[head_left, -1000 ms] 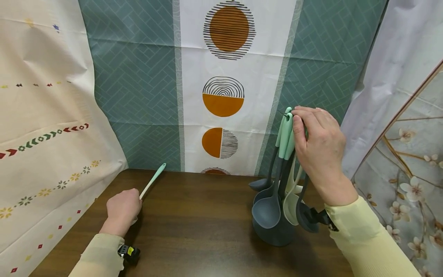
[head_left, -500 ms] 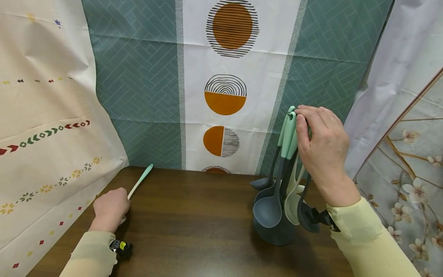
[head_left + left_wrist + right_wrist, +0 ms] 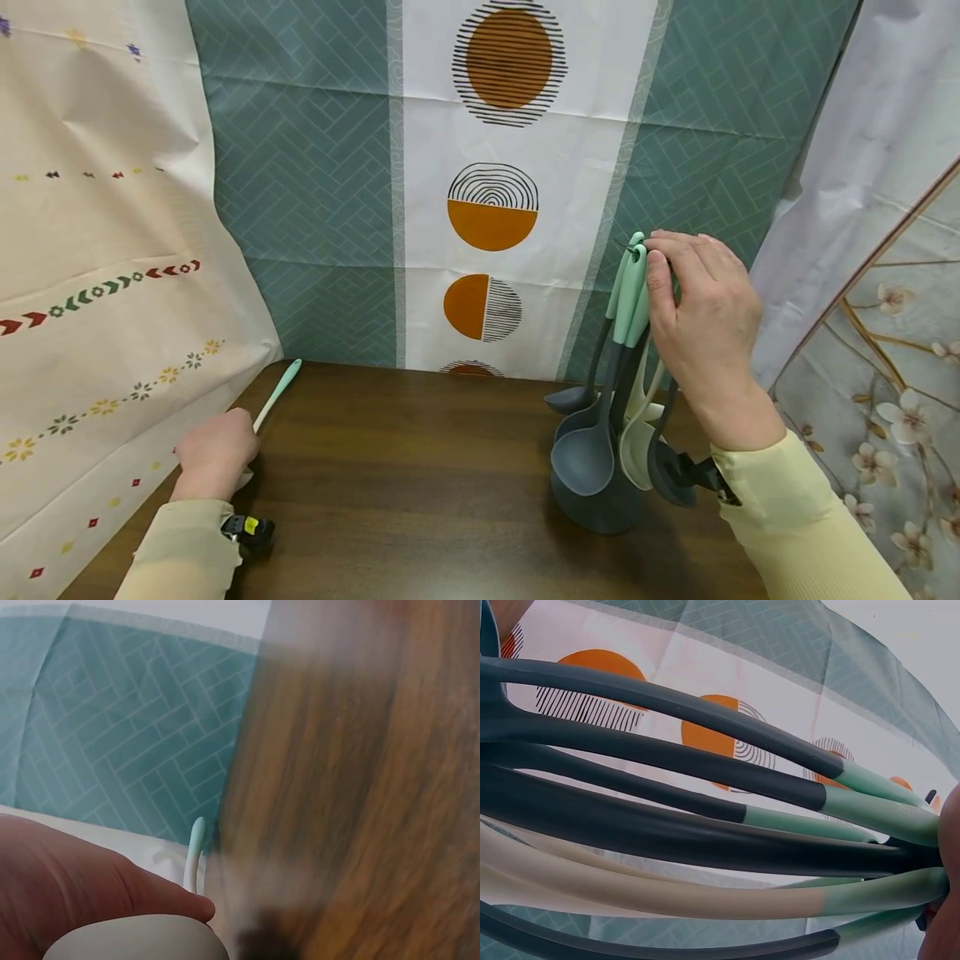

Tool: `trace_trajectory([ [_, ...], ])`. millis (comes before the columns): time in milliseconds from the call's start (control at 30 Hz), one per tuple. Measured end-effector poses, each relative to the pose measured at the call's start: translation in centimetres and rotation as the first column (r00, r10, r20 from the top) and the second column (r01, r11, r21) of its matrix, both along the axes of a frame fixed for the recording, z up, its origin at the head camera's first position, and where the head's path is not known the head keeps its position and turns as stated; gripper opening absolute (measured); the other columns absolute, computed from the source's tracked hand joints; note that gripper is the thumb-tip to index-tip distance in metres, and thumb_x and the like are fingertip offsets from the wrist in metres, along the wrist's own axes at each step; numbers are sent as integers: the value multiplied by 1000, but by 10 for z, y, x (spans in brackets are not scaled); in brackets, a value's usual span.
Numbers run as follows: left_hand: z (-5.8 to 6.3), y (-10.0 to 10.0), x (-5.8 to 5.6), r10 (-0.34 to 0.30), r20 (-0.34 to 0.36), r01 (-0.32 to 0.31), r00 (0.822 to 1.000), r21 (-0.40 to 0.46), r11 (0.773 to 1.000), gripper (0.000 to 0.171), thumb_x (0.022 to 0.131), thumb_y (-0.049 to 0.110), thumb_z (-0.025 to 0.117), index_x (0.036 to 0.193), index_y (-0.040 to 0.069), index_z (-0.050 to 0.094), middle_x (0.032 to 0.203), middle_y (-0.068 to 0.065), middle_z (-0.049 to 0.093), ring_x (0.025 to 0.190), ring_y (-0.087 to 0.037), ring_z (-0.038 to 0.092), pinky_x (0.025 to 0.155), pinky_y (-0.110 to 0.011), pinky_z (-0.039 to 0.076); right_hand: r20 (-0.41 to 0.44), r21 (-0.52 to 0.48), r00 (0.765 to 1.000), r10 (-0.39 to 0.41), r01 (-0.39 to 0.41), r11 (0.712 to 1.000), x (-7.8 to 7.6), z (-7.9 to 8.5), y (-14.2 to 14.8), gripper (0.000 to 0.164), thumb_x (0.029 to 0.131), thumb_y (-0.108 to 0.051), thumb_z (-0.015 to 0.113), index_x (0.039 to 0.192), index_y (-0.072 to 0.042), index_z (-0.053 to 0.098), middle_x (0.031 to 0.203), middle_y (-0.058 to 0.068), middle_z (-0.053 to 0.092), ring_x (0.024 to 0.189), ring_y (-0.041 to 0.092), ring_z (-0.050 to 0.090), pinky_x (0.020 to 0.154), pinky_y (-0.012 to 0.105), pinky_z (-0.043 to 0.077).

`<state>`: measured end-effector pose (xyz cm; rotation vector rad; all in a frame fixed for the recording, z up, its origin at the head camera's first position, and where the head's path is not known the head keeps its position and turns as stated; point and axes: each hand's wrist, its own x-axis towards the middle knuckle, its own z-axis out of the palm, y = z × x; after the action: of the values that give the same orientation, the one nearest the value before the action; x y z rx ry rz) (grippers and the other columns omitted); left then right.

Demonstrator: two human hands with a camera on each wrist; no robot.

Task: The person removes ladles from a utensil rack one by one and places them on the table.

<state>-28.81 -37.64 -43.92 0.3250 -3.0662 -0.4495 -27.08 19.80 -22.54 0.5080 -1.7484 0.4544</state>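
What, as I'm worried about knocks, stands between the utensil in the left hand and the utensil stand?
Nothing visible: only tabletop lies between the held utensil in the left hand and the stand. There, a dark ladle hangs on the near side and the right hand grips the top.

L hand [image 3: 82,885] holds mint-tipped utensil [image 3: 196,838] nr tbl [image 3: 360,787].

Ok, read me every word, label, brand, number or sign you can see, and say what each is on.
None can be read in any view.
One mint handle, right wrist view: faint marks, too small to read.
Yellow patch on the black wrist device, head view: no legible lettering.
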Motion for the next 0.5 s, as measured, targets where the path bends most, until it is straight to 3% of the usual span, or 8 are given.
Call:
trace_trajectory([
  [67, 0, -3, 1, 8, 5, -8, 1000, 7, 1000, 11, 95, 3, 64, 85, 0, 69, 85, -25, 67, 79, -45, 63, 74, -71, 51, -1, 4, 1000, 1, -1, 1000, 0, 0, 0, 40, 117, -29, 51, 122, -2, 81, 128, 9, 79, 119, 36, 72, 122, 42, 42],
  [200, 0, -6, 2, 5, 20, -5, 1000, 16, 1000, 11, 95, 4, 65, 85, 1, 69, 83, -21, 67, 77, -42, 63, 68, -62, 51, -6, 15, 1000, 5, -5, 1000, 0, 0, 1, 39, 117, -30, 53, 122, -3, 81, 128, 9, 79, 119, 35, 72, 120, 43, 43],
  [500, 1, -3, 6, -12, 33, 12, 999, 7, 1000, 12, 96, 2, 66, 85, 1, 70, 81, -18, 66, 75, -39, 61, 68, -59, 50, -15, 28, 1000, 13, -12, 1000, 0, 0, 4, 35, 116, -29, 58, 121, -5, 82, 127, 7, 80, 118, 34, 73, 113, 46, 49],
])
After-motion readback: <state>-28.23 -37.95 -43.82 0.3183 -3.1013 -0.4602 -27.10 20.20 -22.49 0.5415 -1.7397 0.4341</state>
